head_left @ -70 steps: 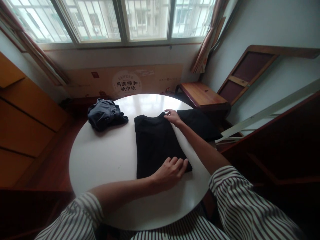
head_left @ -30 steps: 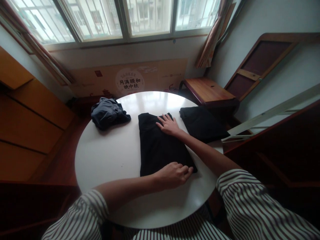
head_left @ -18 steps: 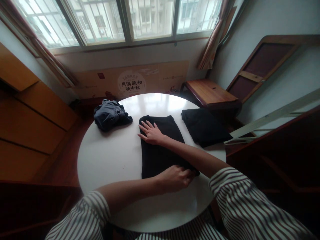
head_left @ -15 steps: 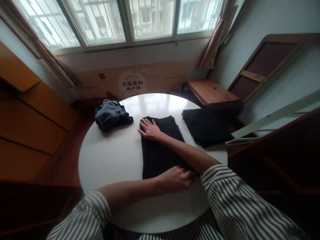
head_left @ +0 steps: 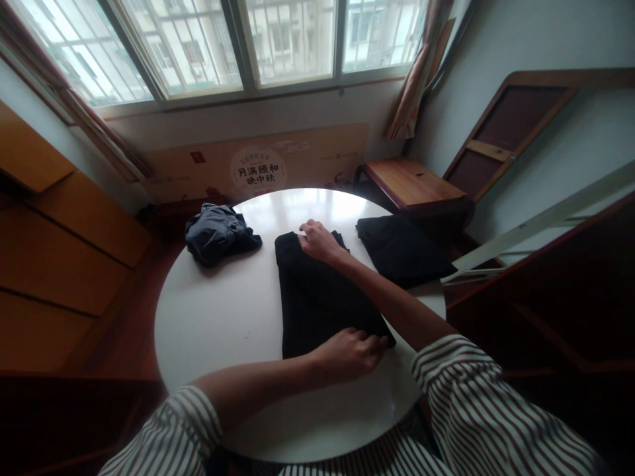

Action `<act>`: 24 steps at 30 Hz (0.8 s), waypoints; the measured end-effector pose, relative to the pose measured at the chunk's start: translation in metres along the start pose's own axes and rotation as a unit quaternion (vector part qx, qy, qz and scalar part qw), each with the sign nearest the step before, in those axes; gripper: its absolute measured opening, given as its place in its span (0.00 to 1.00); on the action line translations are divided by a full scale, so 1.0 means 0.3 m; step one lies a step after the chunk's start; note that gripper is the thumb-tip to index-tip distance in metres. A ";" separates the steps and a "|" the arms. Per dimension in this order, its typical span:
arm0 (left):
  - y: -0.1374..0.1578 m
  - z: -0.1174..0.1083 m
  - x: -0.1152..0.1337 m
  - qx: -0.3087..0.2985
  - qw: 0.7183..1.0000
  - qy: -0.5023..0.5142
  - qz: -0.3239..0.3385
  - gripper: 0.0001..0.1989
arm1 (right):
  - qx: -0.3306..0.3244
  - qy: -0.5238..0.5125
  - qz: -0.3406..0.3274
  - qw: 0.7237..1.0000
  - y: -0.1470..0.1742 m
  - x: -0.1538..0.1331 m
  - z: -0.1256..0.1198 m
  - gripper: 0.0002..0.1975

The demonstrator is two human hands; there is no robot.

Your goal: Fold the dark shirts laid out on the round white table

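A black garment (head_left: 317, 301) lies folded into a long strip in the middle of a round white table (head_left: 223, 317). My left hand (head_left: 350, 354) sits at its near right corner, fingers curled on the hem. My right hand (head_left: 317, 239) reaches across to the far edge of the garment, fingers bent over the fabric there. Both arms wear striped sleeves.
A crumpled dark blue garment (head_left: 218, 231) lies at the table's far left. A second folded black garment (head_left: 401, 250) rests at the right edge. Beyond stand a wooden bench (head_left: 411, 185), a printed cardboard panel (head_left: 258, 168) under the window, and orange cabinets (head_left: 59, 231) at left.
My right hand slid from the garment's far right corner leftward across it, then back to the middle of the far edge, where it now curls. My left hand stayed at the near corner.
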State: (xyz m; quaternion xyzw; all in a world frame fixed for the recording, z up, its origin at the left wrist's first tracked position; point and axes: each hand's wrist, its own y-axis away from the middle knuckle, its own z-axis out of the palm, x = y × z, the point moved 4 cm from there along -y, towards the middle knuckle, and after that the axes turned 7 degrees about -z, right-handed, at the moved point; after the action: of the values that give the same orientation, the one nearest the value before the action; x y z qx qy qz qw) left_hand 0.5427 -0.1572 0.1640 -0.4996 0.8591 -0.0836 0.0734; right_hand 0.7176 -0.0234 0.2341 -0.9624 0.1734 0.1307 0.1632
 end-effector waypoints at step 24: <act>0.155 -0.220 -0.176 -0.056 0.976 0.048 -0.204 0.14 | 0.070 -0.253 0.122 0.957 0.579 0.222 -0.047 0.30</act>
State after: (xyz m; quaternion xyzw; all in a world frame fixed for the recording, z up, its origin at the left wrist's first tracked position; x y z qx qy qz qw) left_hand 0.5153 -0.0838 0.2205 -0.6628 0.7452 -0.0722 -0.0146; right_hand 0.7153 -0.2018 0.1799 -0.8552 0.2517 0.3765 0.2519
